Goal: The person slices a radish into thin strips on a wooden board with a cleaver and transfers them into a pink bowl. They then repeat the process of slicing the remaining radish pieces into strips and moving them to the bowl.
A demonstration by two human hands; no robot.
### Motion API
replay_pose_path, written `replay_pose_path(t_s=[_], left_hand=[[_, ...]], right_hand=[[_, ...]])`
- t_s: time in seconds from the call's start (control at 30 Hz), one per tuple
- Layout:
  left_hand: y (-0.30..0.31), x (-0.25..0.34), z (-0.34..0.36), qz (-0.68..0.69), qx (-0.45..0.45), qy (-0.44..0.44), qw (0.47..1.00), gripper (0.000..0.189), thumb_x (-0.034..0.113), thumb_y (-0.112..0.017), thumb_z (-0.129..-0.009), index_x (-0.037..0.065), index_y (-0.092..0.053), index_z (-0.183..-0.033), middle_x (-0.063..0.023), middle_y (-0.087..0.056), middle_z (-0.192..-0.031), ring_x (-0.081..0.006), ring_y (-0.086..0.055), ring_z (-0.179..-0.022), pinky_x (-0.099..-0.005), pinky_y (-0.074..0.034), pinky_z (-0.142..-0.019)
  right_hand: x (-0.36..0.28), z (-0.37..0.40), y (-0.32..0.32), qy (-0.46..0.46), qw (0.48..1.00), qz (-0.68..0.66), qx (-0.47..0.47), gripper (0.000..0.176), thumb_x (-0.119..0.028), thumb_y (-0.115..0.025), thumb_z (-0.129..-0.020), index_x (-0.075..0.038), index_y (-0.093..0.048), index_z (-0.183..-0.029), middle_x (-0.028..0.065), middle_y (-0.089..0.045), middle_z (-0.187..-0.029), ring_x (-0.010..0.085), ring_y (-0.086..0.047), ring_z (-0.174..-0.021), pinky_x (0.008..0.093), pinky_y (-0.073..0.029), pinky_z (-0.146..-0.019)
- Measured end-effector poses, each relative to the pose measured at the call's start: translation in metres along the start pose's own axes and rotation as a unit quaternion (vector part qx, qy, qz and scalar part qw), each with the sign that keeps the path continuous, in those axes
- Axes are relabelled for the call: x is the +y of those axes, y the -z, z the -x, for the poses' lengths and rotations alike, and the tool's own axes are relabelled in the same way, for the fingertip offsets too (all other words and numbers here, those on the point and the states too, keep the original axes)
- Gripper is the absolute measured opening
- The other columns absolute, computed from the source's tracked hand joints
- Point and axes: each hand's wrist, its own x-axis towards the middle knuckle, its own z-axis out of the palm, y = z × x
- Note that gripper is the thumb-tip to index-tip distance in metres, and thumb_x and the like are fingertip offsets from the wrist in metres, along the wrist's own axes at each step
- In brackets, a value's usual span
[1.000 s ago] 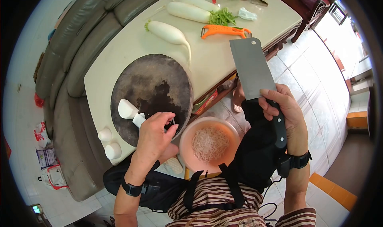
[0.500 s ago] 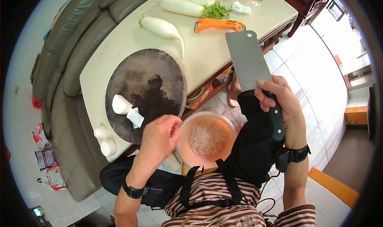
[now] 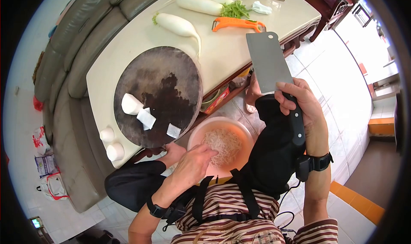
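L hand [image 3: 192, 164] is over the pink bowl [image 3: 220, 120], fingers bunched w/ tips on the shredded radish [image 3: 227, 143] inside; if they pinch any, cannot tell. R hand [image 3: 304, 109] is clenched on the cleaver [image 3: 267, 62] handle, blade up. 3 radish pieces [image 3: 130, 104] lie on the round chopping board [image 3: 158, 81] nearby.

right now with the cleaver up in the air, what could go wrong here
The right hand grips the cleaver raised above the leg; a slip could drop the blade onto it. The chopping board seems to overhang the table edge near the bowl, so leaning on it might tip it.
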Motion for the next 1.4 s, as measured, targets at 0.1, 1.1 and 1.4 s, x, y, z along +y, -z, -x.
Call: replay_pose_path(t_s=[0.1, 1.1, 1.4], left_hand=[[-0.002, -0.002, 0.010, -0.014, -0.043, 0.021, 0.999, 0.022, -0.002, -0.061, -0.083, -0.001, -0.066, -0.104, -0.0146, -0.063, -0.098, -0.0343, -0.062, -0.089, -0.0407, -0.050, -0.077], [0.075, -0.051, 0.021, -0.216, 0.122, -0.150, 0.957, 0.022, 0.006, -0.066, -0.065, -0.005, -0.071, -0.083, -0.0159, -0.064, -0.106, -0.0336, -0.060, -0.106, -0.0386, -0.057, -0.081], [0.076, -0.051, 0.019, -0.231, 0.144, -0.155, 0.950, 0.022, 0.006, -0.065, -0.056, -0.003, -0.068, -0.076, -0.0150, -0.066, -0.098, -0.0343, -0.064, -0.099, -0.0350, -0.058, -0.075]], right_hand=[[0.002, 0.000, 0.000, 0.002, 1.000, 0.015, 0.013, 0.015, -0.011, -0.058, -0.093, 0.004, -0.058, -0.088, 0.0063, -0.058, -0.069, 0.0042, -0.045, -0.044, 0.0208, -0.043, -0.041], [0.030, 0.072, -0.141, 0.088, 0.626, 0.734, -0.248, 0.041, -0.002, -0.063, -0.082, 0.012, -0.055, -0.120, 0.0080, -0.052, -0.062, 0.0175, -0.056, -0.046, 0.0287, -0.046, -0.041], [0.027, 0.069, -0.144, 0.082, 0.660, 0.701, -0.257, 0.040, -0.002, -0.063, -0.082, 0.015, -0.058, -0.118, 0.0066, -0.047, -0.057, 0.0157, -0.051, -0.042, 0.0281, -0.044, -0.038]])
